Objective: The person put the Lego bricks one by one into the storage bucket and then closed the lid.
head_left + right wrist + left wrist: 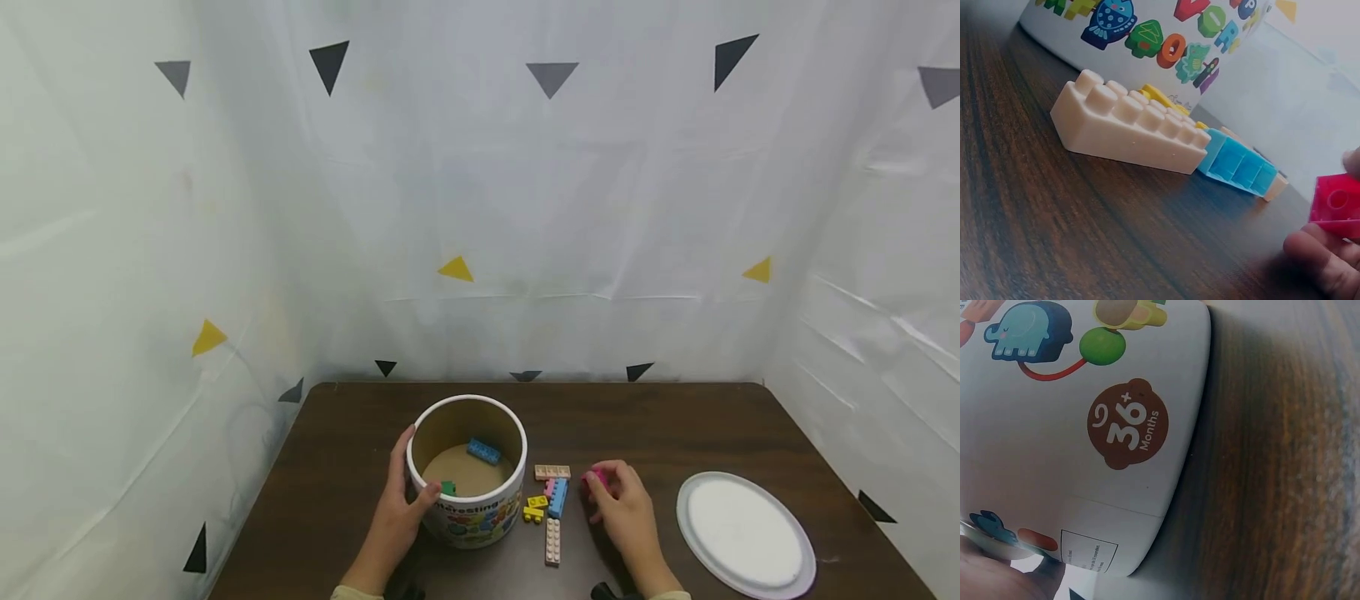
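Note:
My left hand (pixel 395 502) holds a white cardboard tub (pixel 474 530) by its side, the thumb at the rim. Colourful printing covers the tub, also in the left wrist view. Down inside it lie a blue brick (pixel 483 451) and a green brick (pixel 448 488). To the right, my right hand (pixel 628 507) pinches a magenta toy brick (pixel 1336 199) between thumb and fingers, low over the table. Between tub and right hand lie a long peach brick (pixel 1132 134), a blue brick (pixel 557 497), yellow pieces (pixel 535 507), a small pink brick (pixel 549 487) and another peach brick (pixel 552 472).
A round white lid (pixel 746 533) lies on the right side of the dark wooden table (pixel 645 417). White curtains (pixel 480 183) with black, grey and yellow triangles enclose the table at the back and sides.

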`<action>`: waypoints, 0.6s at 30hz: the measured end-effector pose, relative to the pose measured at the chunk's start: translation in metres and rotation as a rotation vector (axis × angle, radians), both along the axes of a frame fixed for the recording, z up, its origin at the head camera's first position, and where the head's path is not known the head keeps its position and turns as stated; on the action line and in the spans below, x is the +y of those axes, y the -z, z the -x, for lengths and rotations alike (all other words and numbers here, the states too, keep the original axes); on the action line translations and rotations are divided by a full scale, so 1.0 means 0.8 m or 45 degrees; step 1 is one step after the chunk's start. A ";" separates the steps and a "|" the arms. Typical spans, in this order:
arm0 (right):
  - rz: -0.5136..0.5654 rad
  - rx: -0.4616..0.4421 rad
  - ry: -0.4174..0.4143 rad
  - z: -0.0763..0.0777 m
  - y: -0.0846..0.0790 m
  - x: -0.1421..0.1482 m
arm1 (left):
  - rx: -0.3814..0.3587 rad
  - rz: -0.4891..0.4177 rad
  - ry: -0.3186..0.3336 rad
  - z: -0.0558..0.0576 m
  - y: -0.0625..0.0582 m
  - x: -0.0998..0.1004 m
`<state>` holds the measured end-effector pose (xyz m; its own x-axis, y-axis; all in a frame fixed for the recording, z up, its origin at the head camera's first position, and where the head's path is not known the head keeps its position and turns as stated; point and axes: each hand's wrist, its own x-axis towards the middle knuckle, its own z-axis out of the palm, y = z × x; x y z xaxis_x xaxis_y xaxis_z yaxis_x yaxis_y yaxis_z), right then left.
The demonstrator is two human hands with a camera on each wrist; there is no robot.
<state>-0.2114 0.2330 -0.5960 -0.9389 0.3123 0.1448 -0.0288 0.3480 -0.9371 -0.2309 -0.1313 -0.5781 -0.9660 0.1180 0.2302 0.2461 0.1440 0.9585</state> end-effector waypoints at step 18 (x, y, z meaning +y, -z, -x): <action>0.285 0.320 -0.039 0.000 -0.063 -0.037 | -0.026 -0.032 -0.006 0.003 0.004 0.000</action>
<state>-0.2111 0.2034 -0.5455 -0.8921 0.3345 0.3037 -0.2757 0.1294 -0.9525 -0.2330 -0.1310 -0.5810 -0.9709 0.1079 0.2137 0.2261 0.1207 0.9666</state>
